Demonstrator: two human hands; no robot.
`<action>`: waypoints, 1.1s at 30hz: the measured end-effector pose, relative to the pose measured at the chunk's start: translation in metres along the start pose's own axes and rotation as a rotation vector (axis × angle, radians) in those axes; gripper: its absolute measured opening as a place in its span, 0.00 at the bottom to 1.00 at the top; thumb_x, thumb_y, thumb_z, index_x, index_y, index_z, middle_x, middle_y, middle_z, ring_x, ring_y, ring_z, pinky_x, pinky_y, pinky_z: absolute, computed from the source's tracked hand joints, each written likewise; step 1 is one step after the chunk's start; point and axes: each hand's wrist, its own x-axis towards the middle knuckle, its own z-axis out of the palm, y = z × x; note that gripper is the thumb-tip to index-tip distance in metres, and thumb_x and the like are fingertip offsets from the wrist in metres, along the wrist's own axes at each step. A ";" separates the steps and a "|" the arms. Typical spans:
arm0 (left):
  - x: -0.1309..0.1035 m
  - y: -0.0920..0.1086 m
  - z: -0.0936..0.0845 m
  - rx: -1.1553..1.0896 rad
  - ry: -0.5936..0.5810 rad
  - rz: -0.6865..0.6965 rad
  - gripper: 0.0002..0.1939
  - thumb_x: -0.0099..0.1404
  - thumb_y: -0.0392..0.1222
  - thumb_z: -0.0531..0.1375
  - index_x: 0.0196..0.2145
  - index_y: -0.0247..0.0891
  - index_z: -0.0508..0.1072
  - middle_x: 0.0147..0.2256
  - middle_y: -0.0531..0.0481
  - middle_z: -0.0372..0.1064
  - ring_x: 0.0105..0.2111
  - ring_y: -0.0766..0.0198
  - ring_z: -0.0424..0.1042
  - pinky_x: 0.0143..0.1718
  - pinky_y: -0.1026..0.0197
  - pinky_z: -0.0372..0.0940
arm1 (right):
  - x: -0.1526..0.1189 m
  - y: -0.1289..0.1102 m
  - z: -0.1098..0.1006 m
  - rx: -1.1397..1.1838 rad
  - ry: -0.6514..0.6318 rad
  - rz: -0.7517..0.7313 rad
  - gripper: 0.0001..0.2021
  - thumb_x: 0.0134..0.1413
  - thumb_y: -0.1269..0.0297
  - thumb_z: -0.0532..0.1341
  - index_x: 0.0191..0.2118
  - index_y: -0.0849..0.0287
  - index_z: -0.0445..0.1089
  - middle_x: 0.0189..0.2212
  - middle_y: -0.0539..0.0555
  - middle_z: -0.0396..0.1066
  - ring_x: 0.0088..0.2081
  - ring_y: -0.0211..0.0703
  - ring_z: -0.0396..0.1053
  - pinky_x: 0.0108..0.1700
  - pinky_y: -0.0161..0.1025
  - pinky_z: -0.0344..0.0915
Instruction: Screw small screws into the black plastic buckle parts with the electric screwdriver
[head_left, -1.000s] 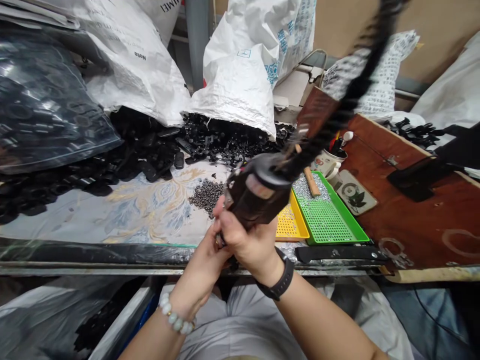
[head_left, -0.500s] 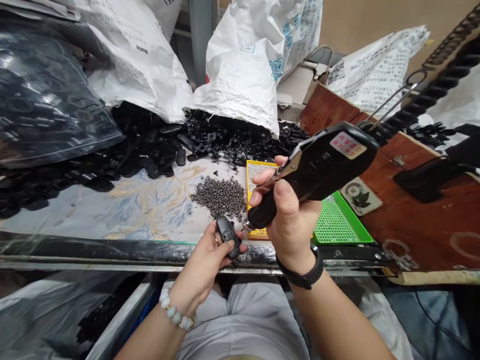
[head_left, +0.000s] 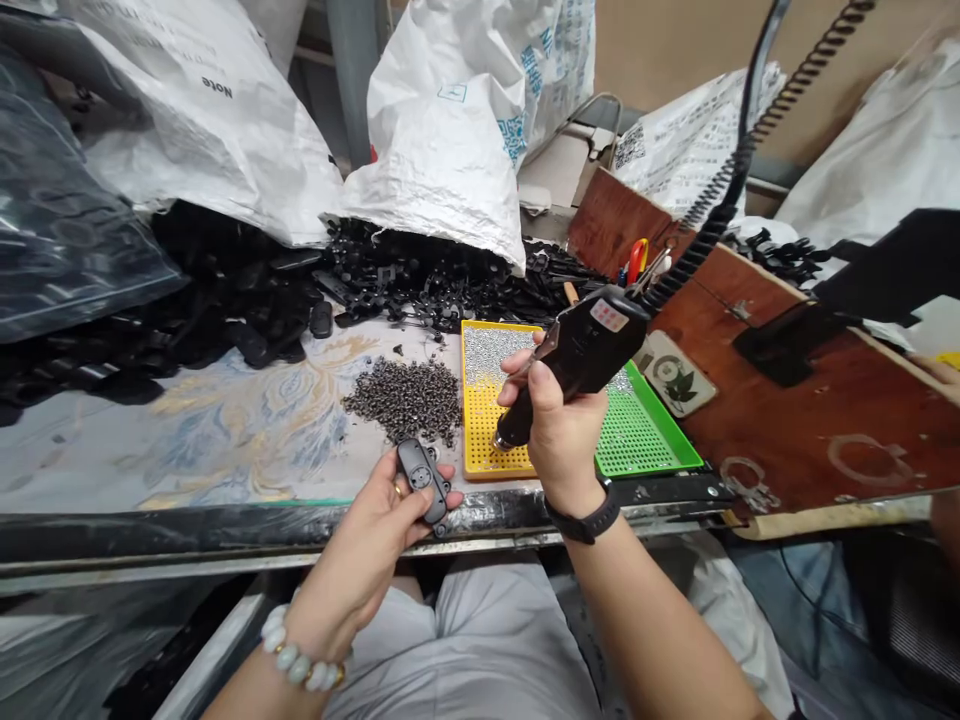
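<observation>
My left hand (head_left: 390, 515) is closed around a small black plastic part (head_left: 422, 478) with a round recessed face, held above the table's front edge. My right hand (head_left: 562, 420) grips a black electric screwdriver (head_left: 581, 345), its coiled cord rising to the upper right. The screwdriver's tip points down over the yellow perforated tray (head_left: 480, 425), apart from the part in my left hand; whether it touches the tray I cannot tell. Silvery screws fill the tray's far portion. A heap of small dark screws (head_left: 405, 397) lies left of the tray.
Black plastic parts (head_left: 420, 270) are heaped along the back beneath white sacks (head_left: 442, 150). A green perforated tray (head_left: 645, 440) sits right of the yellow one, against a reddish wooden board (head_left: 787, 370). A clear bag (head_left: 67, 220) of parts occupies the left.
My right hand has drawn the screwdriver away from the plastic part, and its tip is now over the yellow tray. The view has shifted to the right. My left hand keeps its hold.
</observation>
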 end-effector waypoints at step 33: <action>-0.001 -0.003 -0.003 0.022 -0.070 0.028 0.18 0.60 0.39 0.56 0.48 0.42 0.58 0.46 0.47 0.68 0.39 0.63 0.72 0.39 0.62 0.63 | -0.001 -0.011 0.004 0.070 -0.015 -0.018 0.08 0.52 0.59 0.60 0.30 0.58 0.69 0.25 0.48 0.71 0.21 0.31 0.66 0.24 0.32 0.65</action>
